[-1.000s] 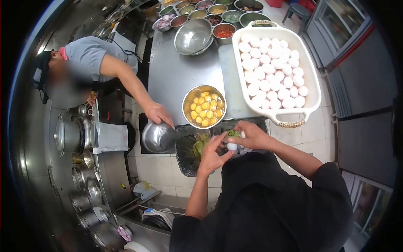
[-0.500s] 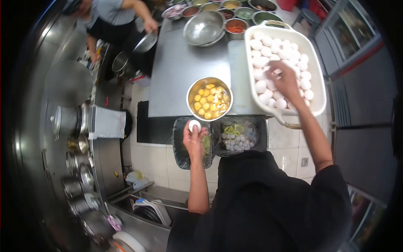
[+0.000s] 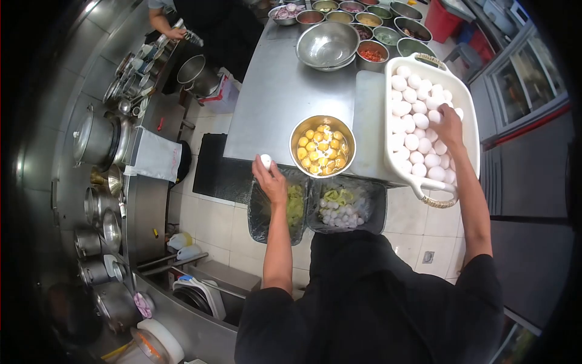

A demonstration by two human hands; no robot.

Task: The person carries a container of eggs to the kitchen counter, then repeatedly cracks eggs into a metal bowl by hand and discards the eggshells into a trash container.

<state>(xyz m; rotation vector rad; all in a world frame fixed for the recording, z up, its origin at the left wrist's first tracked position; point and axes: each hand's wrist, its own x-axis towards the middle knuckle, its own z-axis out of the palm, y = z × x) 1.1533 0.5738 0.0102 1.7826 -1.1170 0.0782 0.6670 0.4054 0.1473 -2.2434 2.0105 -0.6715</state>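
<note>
My left hand (image 3: 272, 182) holds a white egg (image 3: 265, 161) between its fingertips, left of a steel bowl (image 3: 293, 145) with many yolks in it. On the right, my right hand (image 3: 448, 126) reaches into a white basket (image 3: 474, 151) full of white eggs (image 3: 419, 120). Its fingers curl down at an egg, and whether they grip it cannot be made out. Below the bowl stand two lined bins; the right bin (image 3: 382, 209) has eggshells (image 3: 342, 217) and green leaves in it, the left bin (image 3: 254, 221) green scraps.
Steel bowls of chopped food (image 3: 371, 54) and an empty strainer bowl (image 3: 327, 45) line the far end of the steel table (image 3: 267, 109). A pale board (image 3: 371, 130) lies beside the basket. A co-worker's arm (image 3: 160, 23) shows at the upper left, by a stove with pots.
Since the first frame, my hands have parted from above the right bin. My right hand has gone to the basket; my left now holds an egg left of the bowl. The co-worker has moved away.
</note>
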